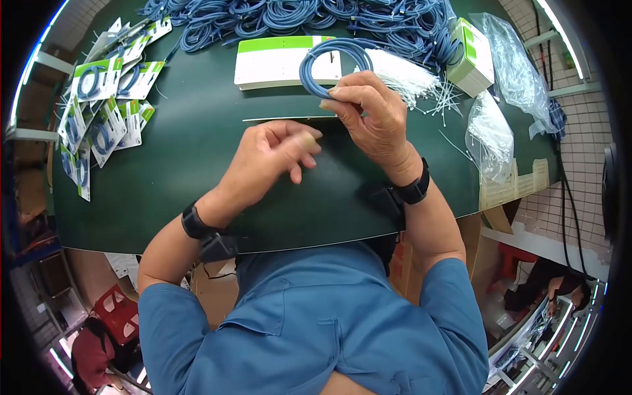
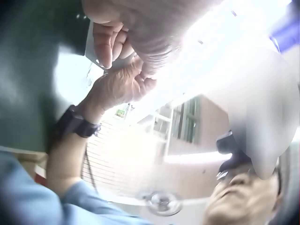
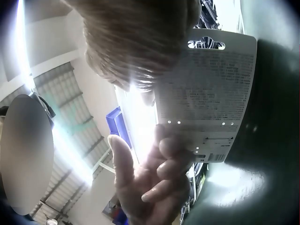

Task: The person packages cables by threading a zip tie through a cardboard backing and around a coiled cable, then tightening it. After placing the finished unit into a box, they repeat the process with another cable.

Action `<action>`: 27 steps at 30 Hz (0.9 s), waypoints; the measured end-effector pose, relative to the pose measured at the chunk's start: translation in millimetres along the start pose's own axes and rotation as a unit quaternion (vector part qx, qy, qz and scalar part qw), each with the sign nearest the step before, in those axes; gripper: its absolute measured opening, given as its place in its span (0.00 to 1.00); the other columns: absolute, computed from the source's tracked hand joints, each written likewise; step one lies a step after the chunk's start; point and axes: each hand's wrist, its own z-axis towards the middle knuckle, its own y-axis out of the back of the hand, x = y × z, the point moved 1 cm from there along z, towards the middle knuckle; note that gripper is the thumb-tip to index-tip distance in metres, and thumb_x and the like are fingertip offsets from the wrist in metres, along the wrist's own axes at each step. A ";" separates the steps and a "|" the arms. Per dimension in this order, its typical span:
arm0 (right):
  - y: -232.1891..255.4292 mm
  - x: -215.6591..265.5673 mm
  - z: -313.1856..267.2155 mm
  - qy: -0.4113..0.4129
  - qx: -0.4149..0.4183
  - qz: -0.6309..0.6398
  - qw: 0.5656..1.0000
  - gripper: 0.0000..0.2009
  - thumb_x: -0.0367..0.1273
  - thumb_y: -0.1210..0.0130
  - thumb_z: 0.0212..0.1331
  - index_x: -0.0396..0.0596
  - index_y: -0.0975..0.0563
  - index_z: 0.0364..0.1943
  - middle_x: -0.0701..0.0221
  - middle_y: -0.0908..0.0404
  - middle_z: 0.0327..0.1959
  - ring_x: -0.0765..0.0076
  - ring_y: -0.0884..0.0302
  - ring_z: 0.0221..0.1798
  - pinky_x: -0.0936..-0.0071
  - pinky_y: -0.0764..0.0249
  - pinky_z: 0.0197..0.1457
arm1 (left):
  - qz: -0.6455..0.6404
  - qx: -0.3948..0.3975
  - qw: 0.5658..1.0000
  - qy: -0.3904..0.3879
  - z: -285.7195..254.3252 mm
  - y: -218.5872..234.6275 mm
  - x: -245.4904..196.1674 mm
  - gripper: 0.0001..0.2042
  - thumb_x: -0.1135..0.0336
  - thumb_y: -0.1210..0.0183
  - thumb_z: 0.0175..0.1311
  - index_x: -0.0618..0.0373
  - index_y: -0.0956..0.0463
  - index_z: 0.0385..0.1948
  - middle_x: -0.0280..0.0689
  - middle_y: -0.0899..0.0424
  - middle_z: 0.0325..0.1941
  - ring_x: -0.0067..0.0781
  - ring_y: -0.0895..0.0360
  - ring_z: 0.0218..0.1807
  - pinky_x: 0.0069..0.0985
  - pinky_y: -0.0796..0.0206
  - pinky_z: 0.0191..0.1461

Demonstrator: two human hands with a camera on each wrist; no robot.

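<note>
Head view shows the coiled blue cable (image 1: 334, 66) pinched between the thumb and fingers of my right hand (image 1: 372, 115), lifted just above the far middle of the dark green bench (image 1: 191, 164), its loop hanging over a white and green backing card (image 1: 273, 62) that lies flat there. Under that same hand a thin card seen edge-on (image 1: 289, 119) runs as a pale line across the bench, and my left hand (image 1: 273, 158) sits beside it with fingers loosely curled, the fingertips right at the card; whether they actually grip it I cannot tell from above. From the right wrist view, a printed card with a hang hole (image 3: 206, 93) stands close to my palm, and the fingers of the other hand (image 3: 164, 164) touch its lower edge, half bent. From the left wrist view, my two hands are bunched together, but glare hides what lies between them. Just right of the cable is a loose bundle of white cable ties (image 1: 411, 76), then a green and white box (image 1: 475, 56) and clear plastic bags (image 1: 490, 135). Along the far edge lies a heap of more blue cables (image 1: 296, 16). At the left edge, finished carded cables (image 1: 99, 112) are fanned out in a pile.
</note>
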 end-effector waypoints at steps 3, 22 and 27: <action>0.9 1.8 -1.4 0.026 0.019 0.014 0.999 0.14 0.23 0.26 0.54 0.44 0.18 0.43 0.64 0.15 0.36 0.68 0.16 0.33 0.76 0.20 0.33 | -0.183 -0.001 0.980 0.076 -0.5 2.4 4.5 0.14 0.62 0.40 0.76 0.66 0.19 0.49 0.40 0.15 0.44 0.29 0.16 0.44 0.27 0.21 0.45; 23.0 12.7 22.2 -0.056 0.146 -0.001 0.988 0.12 0.26 0.24 0.48 0.47 0.13 0.38 0.70 0.15 0.37 0.65 0.21 0.41 0.72 0.24 0.42 | -0.060 -0.027 0.989 -0.134 33.7 -5.5 4.0 0.14 0.71 0.41 0.71 0.65 0.23 0.56 0.39 0.14 0.47 0.28 0.16 0.40 0.25 0.23 0.44; 23.8 3.1 19.9 -0.042 0.109 0.027 0.993 0.12 0.26 0.24 0.49 0.47 0.13 0.39 0.70 0.16 0.39 0.67 0.20 0.41 0.73 0.24 0.39 | -0.004 -0.031 0.981 -0.192 44.9 -2.3 3.8 0.13 0.70 0.41 0.71 0.65 0.22 0.54 0.37 0.14 0.44 0.27 0.17 0.39 0.24 0.23 0.45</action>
